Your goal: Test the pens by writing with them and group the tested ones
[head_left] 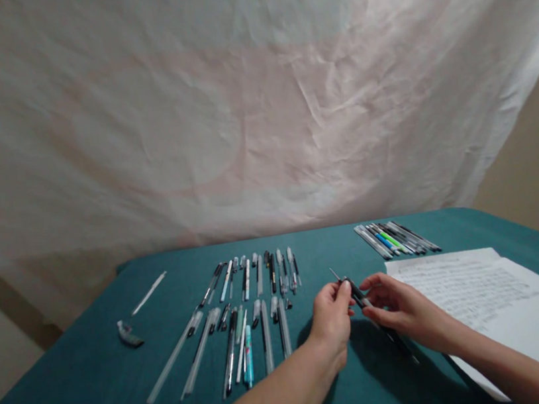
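Note:
In front of me, both hands are on a dark pen [356, 293] held at a slant above the table. My left hand [333, 317] pinches its upper end between thumb and fingers, and a thin tip sticks out beyond them. Further down, my right hand [402, 310] has its thumb and fingers closed around the barrel. A dark length continues below the right palm toward me; whether it is all one piece, I cannot tell. To the left of my hands lie rows of pens, caps and pen parts, including a light-blue pen [248, 355] and a clear barrel [174, 359].
Handwritten paper sheets [531, 319] lie at the right, partly under my right forearm. Behind them is a bundle of pens [395, 239]. A small grey roll, perhaps tape [130, 334], and a thin white stick [148, 293] lie far left on the green tablecloth [77, 403].

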Demonstrator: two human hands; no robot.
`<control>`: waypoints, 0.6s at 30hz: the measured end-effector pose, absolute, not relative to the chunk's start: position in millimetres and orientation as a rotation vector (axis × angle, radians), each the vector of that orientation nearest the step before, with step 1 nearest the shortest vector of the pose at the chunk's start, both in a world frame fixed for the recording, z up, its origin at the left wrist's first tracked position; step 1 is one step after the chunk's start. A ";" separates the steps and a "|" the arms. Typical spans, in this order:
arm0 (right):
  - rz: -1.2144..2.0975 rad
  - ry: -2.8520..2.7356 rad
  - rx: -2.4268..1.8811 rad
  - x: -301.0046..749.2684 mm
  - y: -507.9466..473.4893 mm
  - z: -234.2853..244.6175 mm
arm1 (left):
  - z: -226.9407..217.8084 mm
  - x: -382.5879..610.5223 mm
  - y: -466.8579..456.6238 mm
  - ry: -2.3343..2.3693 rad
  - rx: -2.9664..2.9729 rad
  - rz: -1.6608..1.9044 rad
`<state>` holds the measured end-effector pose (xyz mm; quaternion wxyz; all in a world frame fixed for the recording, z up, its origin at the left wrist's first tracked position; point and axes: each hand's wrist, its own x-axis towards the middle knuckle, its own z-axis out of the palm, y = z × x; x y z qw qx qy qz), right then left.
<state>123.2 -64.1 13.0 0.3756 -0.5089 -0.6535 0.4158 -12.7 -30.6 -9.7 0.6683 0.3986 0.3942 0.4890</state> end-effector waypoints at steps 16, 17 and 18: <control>1.032 -1.752 -1.340 122.3 -68.0 21.9 | 29.5 -48.0 13.8 0.851 0.764 1.523; 1.038 -1.746 -1.331 122.2 -68.2 21.8 | 29.0 -46.4 11.9 0.849 0.765 1.515; 1.045 -1.736 -1.324 122.1 -68.4 21.8 | 28.7 -44.7 10.1 0.848 0.768 1.505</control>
